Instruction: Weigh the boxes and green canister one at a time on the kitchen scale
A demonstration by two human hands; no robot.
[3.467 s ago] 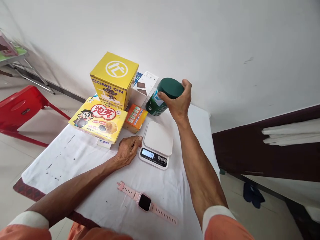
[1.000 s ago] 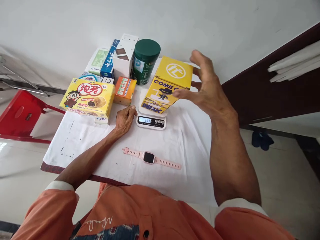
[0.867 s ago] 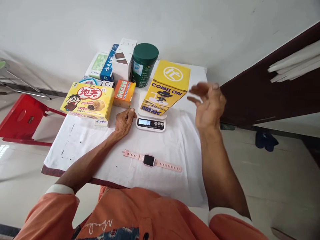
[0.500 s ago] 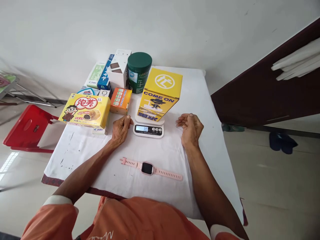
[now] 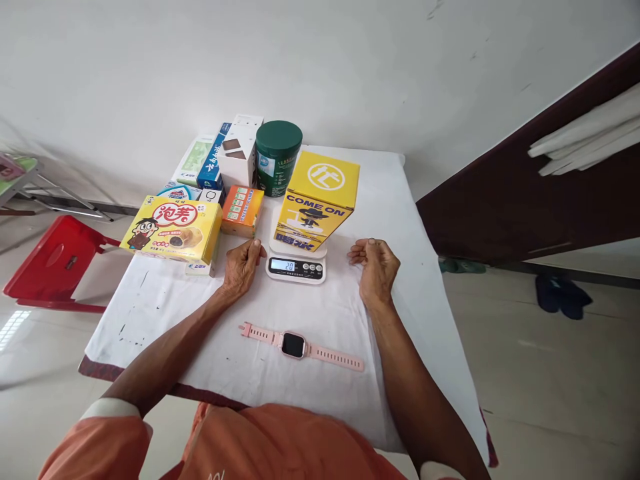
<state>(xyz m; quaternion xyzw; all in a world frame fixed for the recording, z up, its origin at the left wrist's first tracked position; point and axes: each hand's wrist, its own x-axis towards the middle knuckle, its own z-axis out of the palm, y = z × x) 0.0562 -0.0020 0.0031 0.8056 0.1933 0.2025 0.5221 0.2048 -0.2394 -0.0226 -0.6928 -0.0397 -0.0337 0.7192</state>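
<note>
A tall yellow box (image 5: 313,207) printed COME ON stands on a white digital scale (image 5: 299,278), whose lit display seems to read 20. Just left of the scale, my left hand (image 5: 241,267) rests on the cloth in a loose fist, with nothing visible in it. My right hand (image 5: 376,270) lies on its side right of the scale, empty, its fingers loosely bent and slightly apart. Neither hand touches the yellow box. Nearer to me, a pink-strapped smartwatch (image 5: 293,345) lies flat, its strap stretched out and its screen dark.
At the table's back left are a yellow puff snack box (image 5: 173,228), an orange box (image 5: 242,210), a green-lidded tub (image 5: 278,159), a white carton (image 5: 240,150) and a blue box (image 5: 214,160). A red chair (image 5: 60,263) stands left; slippers (image 5: 564,295) lie on the floor at right.
The scale's display goes from about 30 to about 20. The whole view shifts slightly down as the camera tilts. Hands, box and watch keep their places on the table.
</note>
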